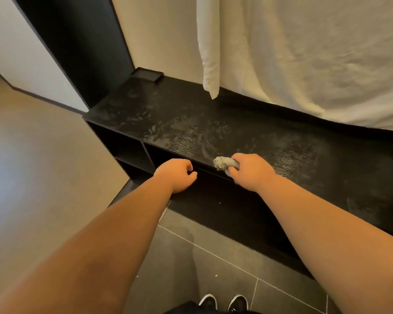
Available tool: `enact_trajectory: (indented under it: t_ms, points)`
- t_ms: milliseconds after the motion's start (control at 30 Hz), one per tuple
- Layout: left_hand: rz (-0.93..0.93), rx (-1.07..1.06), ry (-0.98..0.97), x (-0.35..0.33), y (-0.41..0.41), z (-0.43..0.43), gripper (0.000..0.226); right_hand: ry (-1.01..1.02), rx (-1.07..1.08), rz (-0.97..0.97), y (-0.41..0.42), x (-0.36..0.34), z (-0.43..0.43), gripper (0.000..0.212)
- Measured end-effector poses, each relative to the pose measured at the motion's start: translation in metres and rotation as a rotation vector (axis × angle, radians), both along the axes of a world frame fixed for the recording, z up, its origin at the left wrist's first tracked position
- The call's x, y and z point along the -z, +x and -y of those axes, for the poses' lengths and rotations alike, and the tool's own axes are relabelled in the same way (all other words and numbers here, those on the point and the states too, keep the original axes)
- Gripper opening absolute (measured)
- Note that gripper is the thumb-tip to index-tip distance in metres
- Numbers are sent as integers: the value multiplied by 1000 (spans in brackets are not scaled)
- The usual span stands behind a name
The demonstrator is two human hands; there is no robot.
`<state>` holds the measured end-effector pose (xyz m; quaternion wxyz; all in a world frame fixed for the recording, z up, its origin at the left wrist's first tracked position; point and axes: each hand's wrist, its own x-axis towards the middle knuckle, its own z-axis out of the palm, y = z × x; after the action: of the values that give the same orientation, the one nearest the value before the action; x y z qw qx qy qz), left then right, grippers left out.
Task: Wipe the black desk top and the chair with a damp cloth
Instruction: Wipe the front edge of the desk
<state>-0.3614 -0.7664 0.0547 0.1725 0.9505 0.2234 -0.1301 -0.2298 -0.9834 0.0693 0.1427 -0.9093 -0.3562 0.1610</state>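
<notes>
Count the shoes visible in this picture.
2. The left shoe and the right shoe stand side by side on the grey tiled floor at the bottom edge; only their toes show.

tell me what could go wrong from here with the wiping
The right hand grips the crumpled grey cloth in a wad at the front edge, so little of it may touch the streaked black wooden desk top, leaving smears.
A wide stroke backward could dampen the hanging white curtain or shove the small black rectangular tray.

A tray [147, 74] sat at the back left corner of the desk top [259, 137]. A curtain [304, 53] hung behind it, and the cloth [225, 163] was at its front edge.
</notes>
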Motion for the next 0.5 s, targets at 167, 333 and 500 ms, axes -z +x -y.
enact_trajectory:
  t_ms: [167,333,500]
  points:
    - [-9,-113,9,18,-26,-20,31,-18,-110,14,6,12,-35,17]
    - [6,-191,-15,32,-54,-48,16,-10,-192,-4,-3,23,-85,13]
    - [42,-269,-22,27,-70,-109,16,-41,-306,4,-14,27,-156,14]
